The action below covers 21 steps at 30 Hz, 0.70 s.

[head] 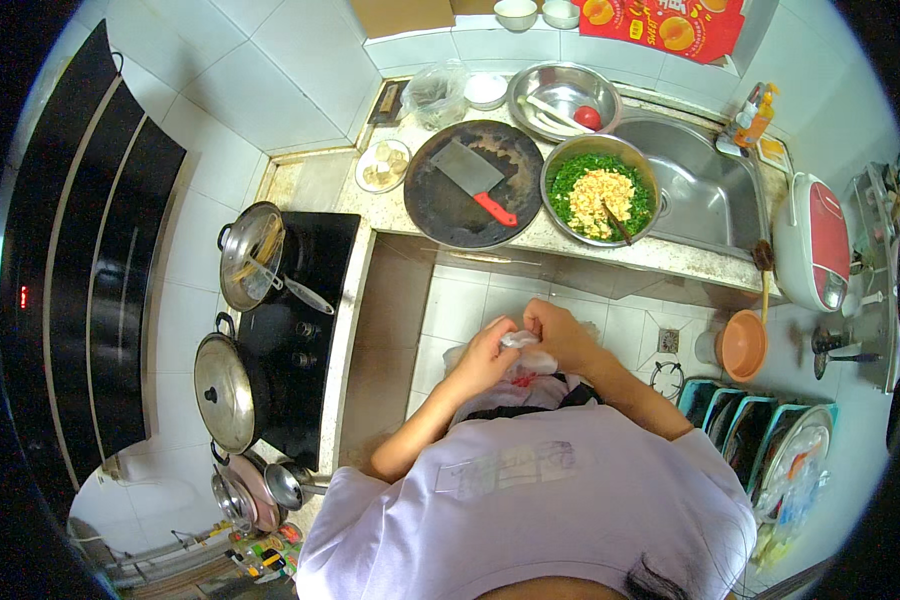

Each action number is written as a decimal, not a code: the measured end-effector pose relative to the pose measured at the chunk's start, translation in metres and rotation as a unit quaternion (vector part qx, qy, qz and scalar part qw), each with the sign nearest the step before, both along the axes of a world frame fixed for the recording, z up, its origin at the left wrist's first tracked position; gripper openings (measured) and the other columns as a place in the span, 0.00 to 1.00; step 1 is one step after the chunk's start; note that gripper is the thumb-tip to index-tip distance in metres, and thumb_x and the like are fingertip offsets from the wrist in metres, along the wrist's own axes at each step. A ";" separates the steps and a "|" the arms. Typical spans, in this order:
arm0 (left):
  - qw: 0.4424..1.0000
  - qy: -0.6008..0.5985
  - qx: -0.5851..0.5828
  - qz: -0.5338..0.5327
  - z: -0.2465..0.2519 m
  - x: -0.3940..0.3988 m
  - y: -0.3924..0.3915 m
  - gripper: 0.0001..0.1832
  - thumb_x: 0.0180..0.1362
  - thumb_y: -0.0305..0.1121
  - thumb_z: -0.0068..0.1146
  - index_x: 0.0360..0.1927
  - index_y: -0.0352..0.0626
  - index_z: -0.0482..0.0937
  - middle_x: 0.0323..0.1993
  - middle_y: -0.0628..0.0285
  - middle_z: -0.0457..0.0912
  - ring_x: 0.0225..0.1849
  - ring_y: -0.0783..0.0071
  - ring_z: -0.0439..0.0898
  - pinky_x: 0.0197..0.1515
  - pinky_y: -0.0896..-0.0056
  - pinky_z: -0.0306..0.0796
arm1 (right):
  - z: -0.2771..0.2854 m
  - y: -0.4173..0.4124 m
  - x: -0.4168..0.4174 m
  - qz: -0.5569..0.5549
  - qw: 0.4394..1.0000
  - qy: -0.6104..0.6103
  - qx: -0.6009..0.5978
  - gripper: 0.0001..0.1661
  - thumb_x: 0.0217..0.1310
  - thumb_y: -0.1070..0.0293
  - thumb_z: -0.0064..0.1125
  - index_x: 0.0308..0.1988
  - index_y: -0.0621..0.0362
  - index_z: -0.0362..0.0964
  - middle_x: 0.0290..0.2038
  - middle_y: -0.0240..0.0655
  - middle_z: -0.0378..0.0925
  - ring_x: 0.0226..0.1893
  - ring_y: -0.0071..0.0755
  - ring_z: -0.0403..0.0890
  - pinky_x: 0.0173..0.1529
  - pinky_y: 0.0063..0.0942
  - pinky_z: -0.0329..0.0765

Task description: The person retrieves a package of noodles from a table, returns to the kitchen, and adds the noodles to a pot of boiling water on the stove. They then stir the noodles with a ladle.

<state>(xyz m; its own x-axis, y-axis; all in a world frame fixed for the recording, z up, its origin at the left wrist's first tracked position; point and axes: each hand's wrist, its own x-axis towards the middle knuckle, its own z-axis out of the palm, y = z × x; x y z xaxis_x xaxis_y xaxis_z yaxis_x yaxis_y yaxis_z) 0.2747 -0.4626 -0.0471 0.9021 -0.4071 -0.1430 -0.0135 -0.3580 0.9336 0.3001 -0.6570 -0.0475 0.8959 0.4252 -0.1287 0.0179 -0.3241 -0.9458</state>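
Note:
Close to my body, above the floor, my left hand [487, 355] and my right hand [559, 334] pinch the gathered top of a translucent plastic bag [520, 340]. The bag's body hangs below with some red print on it; its contents cannot be made out. On the counter in front lies a cleaver [468, 166] with a red handle, flat on a round dark chopping board [446, 211]. Right of the board stands a steel bowl [546, 196] of chopped greens [579, 169] and scrambled egg [598, 196], with chopsticks [616, 223] stuck in.
Behind the board are a plate of peeled pieces [385, 166], a plastic bag [435, 94] and a basin [526, 79] with scallion stalks and a tomato [587, 117]. A sink [709, 184] and rice cooker [814, 240] stand right; the cooktop [300, 315] with lidded pans is left.

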 end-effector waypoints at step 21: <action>0.980 0.073 0.173 -0.071 -0.001 0.000 0.006 0.05 0.54 0.25 0.60 0.35 0.39 0.79 0.25 0.67 0.78 0.26 0.85 0.72 0.30 0.79 0.66 | -0.047 -0.058 -0.064 0.026 0.966 -0.258 -0.009 0.08 0.43 0.73 0.66 0.27 0.53 0.74 0.33 0.33 0.77 0.42 0.41 0.77 0.49 0.41 0.71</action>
